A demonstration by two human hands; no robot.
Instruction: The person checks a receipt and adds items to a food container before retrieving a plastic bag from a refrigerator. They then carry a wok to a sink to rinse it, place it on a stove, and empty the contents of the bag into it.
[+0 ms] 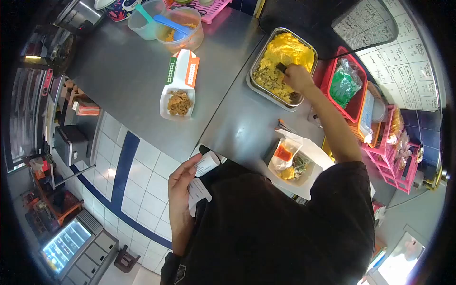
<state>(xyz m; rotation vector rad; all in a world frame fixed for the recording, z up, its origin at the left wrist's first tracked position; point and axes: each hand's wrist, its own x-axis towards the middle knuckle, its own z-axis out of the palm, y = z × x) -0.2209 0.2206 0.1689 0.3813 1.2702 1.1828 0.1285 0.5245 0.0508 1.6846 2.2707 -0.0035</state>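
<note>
Tray (297, 99) on bench (232, 123), within reach | right hand (299, 79): grip closed on handle (281, 68), likely for leverage in mix (266, 80) | left hand (179, 186): slips (205, 164) held off bench, likely for cleanliness

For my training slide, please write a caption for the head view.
Left hand holding printed paper, right hand gripping a dark tool over yellow food in a metal tray.

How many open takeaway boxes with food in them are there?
2. One box is on the left, holding brown, crispy-looking food; the other box is nearer, on the right, partly hidden.
</note>
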